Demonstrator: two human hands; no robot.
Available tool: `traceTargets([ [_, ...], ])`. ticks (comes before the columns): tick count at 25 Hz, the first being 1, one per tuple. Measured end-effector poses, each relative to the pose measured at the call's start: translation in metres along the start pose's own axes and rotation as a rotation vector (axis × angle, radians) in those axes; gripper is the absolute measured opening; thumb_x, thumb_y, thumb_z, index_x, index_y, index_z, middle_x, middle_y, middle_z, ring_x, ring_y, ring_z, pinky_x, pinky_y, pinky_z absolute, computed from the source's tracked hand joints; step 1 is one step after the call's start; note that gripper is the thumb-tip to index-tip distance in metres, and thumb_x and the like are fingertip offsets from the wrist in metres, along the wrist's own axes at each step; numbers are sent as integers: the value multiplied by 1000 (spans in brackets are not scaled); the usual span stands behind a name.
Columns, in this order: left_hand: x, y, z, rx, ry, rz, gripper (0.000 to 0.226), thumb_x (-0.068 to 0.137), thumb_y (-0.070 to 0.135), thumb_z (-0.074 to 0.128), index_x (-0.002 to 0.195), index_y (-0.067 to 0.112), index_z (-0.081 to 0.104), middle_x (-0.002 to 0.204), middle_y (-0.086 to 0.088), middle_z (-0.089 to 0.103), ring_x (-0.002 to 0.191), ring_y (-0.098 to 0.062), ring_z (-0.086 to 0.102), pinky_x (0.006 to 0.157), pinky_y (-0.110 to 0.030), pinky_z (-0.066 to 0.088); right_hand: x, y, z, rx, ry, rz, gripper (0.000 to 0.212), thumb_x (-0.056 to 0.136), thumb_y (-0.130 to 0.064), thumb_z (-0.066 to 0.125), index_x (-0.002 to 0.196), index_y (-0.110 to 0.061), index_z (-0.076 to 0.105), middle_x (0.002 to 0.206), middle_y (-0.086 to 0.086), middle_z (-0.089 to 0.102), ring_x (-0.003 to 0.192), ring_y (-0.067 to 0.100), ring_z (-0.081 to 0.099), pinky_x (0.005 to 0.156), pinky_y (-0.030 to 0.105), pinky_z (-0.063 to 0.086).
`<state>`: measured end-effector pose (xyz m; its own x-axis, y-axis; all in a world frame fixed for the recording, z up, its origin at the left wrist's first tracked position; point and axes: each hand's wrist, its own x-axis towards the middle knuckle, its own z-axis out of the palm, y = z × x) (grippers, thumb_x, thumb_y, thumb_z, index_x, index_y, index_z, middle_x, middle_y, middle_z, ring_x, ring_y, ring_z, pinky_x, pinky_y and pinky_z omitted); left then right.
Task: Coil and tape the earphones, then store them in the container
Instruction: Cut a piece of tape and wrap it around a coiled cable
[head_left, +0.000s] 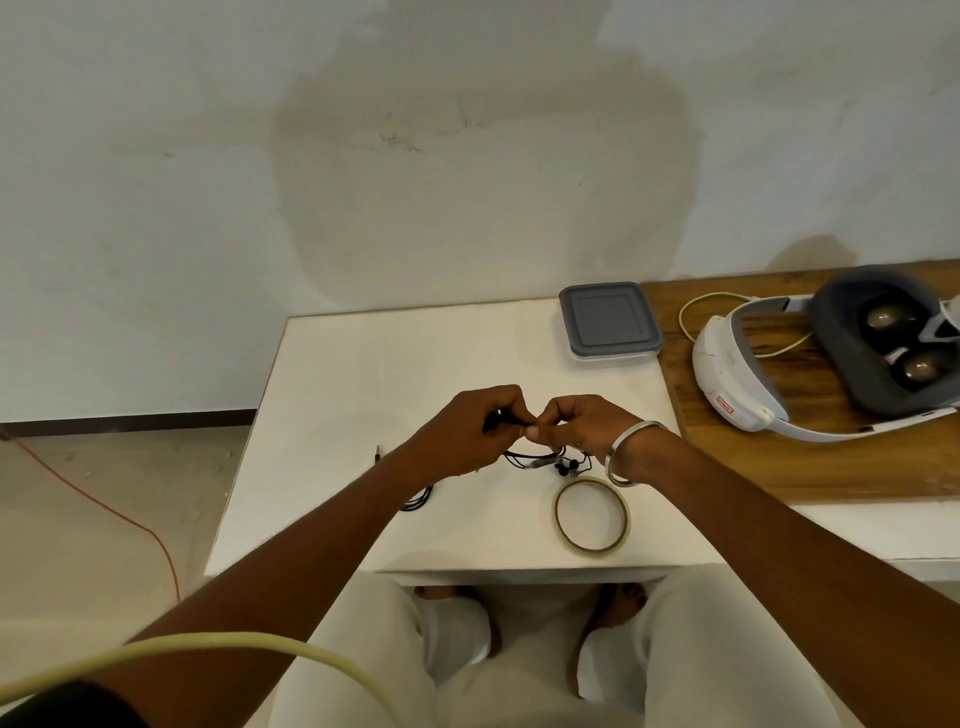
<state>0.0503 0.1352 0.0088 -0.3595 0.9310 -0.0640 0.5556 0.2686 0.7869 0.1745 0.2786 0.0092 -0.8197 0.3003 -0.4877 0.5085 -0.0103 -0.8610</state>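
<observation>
In the head view, the black earphones (540, 460) are pinched above the white table (363, 364) by the left hand (467, 431) and right hand (582, 428), cable trailing onto it. The tape roll (592, 514) lies nearer than the earphones; the lidded container (610, 325) sits beyond them.

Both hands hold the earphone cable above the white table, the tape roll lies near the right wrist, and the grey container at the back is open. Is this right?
Not quite: the head view shows the container closed, its grey lid on. The rest holds: left hand and right hand pinch the earphone cable, and the tape roll lies near the right wrist.
</observation>
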Motion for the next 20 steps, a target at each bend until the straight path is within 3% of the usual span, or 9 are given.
traceTargets([
  [6, 13, -6, 13, -59, 46, -66, 7, 91, 22, 62, 97, 21, 64, 89, 10, 67, 81, -6, 61, 72, -19, 49, 9, 11, -6, -113, 123, -99, 12, 80, -26, 71, 79, -16, 66, 75, 0, 64, 68, 12, 59, 70, 25, 47],
  [11, 32, -5, 25, -262, 21, -193, 13, 89, 13, 62, 100, 19, 65, 97, 1, 69, 86, -12, 66, 75, -26, 52, 7, 19, -14, -64, 169, -111, 22, 79, -28, 72, 92, -11, 67, 74, 1, 64, 64, 12, 60, 63, 23, 47],
  [13, 42, 0, 29, -371, -45, -273, 20, 90, 8, 57, 107, 18, 63, 99, -2, 67, 85, -14, 64, 76, -26, 52, 8, 25, -20, -40, 218, -112, 17, 82, -25, 70, 90, -10, 66, 69, 1, 62, 62, 14, 59, 64, 25, 50],
  [15, 54, 4, 31, -492, -99, -356, 26, 90, 12, 49, 113, 20, 60, 108, -4, 62, 97, -16, 61, 82, -28, 50, 10, 32, -26, 25, 270, -120, 12, 82, -22, 70, 84, -11, 65, 67, 2, 61, 59, 16, 58, 63, 28, 51],
  [18, 80, 6, 41, -524, 51, -464, 32, 96, 19, 35, 118, 16, 57, 112, -7, 58, 100, -19, 55, 90, -36, 45, 9, 44, -33, 47, 303, -99, 12, 81, -23, 71, 78, -14, 64, 65, 1, 61, 58, 14, 58, 59, 24, 48],
  [20, 101, 9, 51, -500, 192, -588, 24, 98, 12, 35, 107, 12, 57, 99, -8, 57, 89, -19, 53, 85, -35, 47, 9, 51, -36, 46, 298, -69, 11, 82, -24, 70, 78, -16, 64, 67, -1, 62, 58, 12, 60, 59, 23, 48],
])
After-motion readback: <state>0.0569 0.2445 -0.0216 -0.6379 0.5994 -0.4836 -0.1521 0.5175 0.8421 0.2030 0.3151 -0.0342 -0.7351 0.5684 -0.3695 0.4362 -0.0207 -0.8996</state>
